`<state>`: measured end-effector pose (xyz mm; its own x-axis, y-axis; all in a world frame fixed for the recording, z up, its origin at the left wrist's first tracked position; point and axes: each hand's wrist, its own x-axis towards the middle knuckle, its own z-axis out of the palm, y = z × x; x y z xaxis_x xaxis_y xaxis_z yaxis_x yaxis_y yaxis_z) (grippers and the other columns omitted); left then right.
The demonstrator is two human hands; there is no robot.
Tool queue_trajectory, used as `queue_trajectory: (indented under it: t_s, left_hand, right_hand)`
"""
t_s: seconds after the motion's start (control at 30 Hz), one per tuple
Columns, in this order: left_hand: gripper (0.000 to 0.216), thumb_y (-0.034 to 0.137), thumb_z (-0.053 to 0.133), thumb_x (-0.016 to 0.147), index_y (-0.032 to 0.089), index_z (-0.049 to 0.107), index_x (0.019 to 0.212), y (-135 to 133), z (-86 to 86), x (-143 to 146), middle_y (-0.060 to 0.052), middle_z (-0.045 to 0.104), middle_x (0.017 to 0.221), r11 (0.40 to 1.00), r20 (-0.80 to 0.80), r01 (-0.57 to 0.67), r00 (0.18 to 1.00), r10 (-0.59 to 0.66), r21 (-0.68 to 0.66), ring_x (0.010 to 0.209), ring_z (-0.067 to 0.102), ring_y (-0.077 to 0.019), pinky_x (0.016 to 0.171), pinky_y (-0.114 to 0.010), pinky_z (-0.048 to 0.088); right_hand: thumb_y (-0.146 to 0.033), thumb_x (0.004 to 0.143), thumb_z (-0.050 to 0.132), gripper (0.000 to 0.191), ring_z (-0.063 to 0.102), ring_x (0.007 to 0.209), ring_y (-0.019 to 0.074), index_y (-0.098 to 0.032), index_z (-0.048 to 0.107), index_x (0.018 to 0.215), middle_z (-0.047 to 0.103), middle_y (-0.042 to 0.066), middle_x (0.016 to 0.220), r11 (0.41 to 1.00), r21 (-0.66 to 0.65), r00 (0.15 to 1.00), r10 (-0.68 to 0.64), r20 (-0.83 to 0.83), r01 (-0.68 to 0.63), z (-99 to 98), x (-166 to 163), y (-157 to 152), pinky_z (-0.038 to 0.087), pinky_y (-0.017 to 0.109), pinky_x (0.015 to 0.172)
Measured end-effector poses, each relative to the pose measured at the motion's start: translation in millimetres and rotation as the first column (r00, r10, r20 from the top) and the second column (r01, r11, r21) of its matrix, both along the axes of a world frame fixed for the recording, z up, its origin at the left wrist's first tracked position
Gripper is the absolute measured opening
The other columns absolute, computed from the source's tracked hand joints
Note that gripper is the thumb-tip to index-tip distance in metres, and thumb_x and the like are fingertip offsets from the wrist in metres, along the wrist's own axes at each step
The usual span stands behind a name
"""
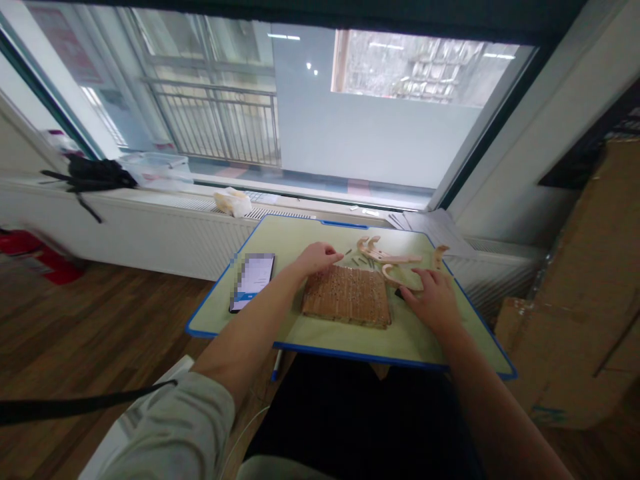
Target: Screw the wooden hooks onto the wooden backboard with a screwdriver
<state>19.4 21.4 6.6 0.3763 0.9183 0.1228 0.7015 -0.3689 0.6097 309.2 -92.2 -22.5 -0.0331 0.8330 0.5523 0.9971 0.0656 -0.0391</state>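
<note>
My left hand (pixel 320 257) hovers over the far left corner of a brown corrugated block (pixel 346 298). Its thumb and fingertips are pressed together; whatever may be between them is too small to make out. Several small dark pins (pixel 363 261) lie scattered beside those fingertips. To the right of the block, the thumb and fingers of my right hand (pixel 434 297) close around the end of a hook-shaped wooden piece (pixel 391 272). Close to its thumb is a small black object (pixel 399 293). Farther back lies another wooden piece (pixel 383 255) with curved ends.
These things rest on a small pale table (pixel 285 233) with a blue edge. A phone (pixel 253 281) lies at its left, and a short wooden piece (pixel 441 256) by the right edge. Behind stands a radiator (pixel 200 230) under a window; cardboard (pixel 575 300) stands right.
</note>
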Motion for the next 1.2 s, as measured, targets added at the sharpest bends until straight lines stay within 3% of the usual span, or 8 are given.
queue_trajectory:
  t_s: [0.1,0.2,0.3,0.37,0.5,0.67,0.97,1.2]
  left_hand:
    - [0.048,0.051,0.057,0.079,0.015,0.068,0.11,25.8,9.5,24.4,-0.012,0.068,0.115,0.991,-0.086,0.03,0.996,-0.019,0.128,0.106,0.061,-0.0261,0.093,-0.034,0.044]
    - [0.072,0.054,0.066,0.072,0.015,0.054,0.131,48.9,6.7,54.6,-0.015,0.052,0.139,0.965,-0.201,0.218,0.961,-0.188,0.144,0.131,0.044,-0.0304,0.111,-0.038,0.031]
    - [0.109,0.049,0.081,0.055,0.017,0.031,0.147,62.1,-2.1,75.0,-0.018,0.046,0.144,0.961,-0.195,0.276,0.941,-0.277,-0.034,0.131,0.044,-0.0333,0.108,-0.04,0.036]
    - [0.118,0.045,0.083,0.054,0.017,0.02,0.15,66.8,-6.1,81.6,-0.018,0.051,0.139,0.952,-0.105,0.282,0.95,-0.295,-0.122,0.121,0.054,-0.031,0.099,-0.037,0.044]
    - [0.093,0.045,0.08,0.058,0.017,0.039,0.138,75.9,-6.6,85.8,-0.015,0.059,0.129,0.985,-0.078,0.154,0.984,-0.159,-0.073,0.111,0.06,-0.0287,0.089,-0.032,0.047]
    - [0.04,0.04,0.053,0.088,0.015,0.049,0.119,84.7,-0.6,82.1,-0.013,0.068,0.108,0.997,-0.093,-0.083,0.992,0.083,0.005,0.096,0.065,-0.0239,0.078,-0.03,0.047]
    - [0.029,0.031,0.041,0.094,0.015,0.052,0.116,62.3,17.6,19.8,-0.017,0.068,0.104,0.955,-0.19,-0.237,0.944,0.27,0.18,0.099,0.065,-0.0291,0.084,-0.036,0.044]
    - [0.038,0.033,0.027,0.098,0.011,0.049,0.119,71.2,22.2,-65.8,-0.022,0.066,0.105,0.818,-0.163,-0.529,0.807,0.568,0.227,0.1,0.064,-0.0309,0.082,-0.037,0.045]
  right_hand:
    - [-0.058,0.076,0.058,0.076,0.045,0.128,0.0349,-0.012,0.047,0.136,0.048,0.021,0.139,0.988,-0.137,0.995,0.08,0.058,-0.071,10.5,8.3,32.8,0.035,0.049,0.105]
    - [-0.064,0.064,0.066,0.097,0.036,0.136,0.0411,-0.014,0.041,0.142,0.037,0.022,0.149,0.914,-0.387,0.981,0.172,0.089,-0.125,21.7,13.9,69.6,0.031,0.054,0.107]
    - [-0.048,0.064,0.068,0.085,0.058,0.116,0.0329,-0.017,0.045,0.139,0.054,0.018,0.136,0.776,-0.605,0.97,0.241,0.026,-0.176,29.5,15.1,96.7,0.044,0.042,0.096]
    - [-0.039,0.065,0.067,0.075,0.065,0.1,0.0283,-0.018,0.051,0.135,0.06,0.016,0.127,0.743,-0.647,0.971,0.24,0.014,-0.174,32.6,13.6,107.2,0.049,0.036,0.086]
    - [-0.032,0.066,0.063,0.065,0.067,0.092,0.0257,-0.019,0.057,0.129,0.063,0.015,0.122,0.758,-0.63,0.971,0.236,0.021,-0.171,35.1,7.3,116.1,0.049,0.034,0.08]
    - [-0.03,0.076,0.053,0.058,0.064,0.104,0.0262,-0.016,0.053,0.132,0.062,0.015,0.126,0.789,-0.576,0.964,0.265,0.004,-0.214,32.7,0.4,121.8,0.047,0.034,0.088]
    - [-0.019,0.068,0.057,0.067,0.06,0.107,0.0241,-0.007,0.049,0.133,0.065,0.017,0.116,0.811,-0.472,0.928,0.372,-0.039,-0.345,18.7,-5.3,154.7,0.046,0.032,0.093]
    - [-0.022,0.065,0.061,0.054,0.061,0.107,0.0261,-0.007,0.063,0.117,0.067,0.017,0.113,0.806,-0.479,0.92,0.391,-0.011,-0.348,21.4,-11.0,171.3,0.046,0.034,0.095]
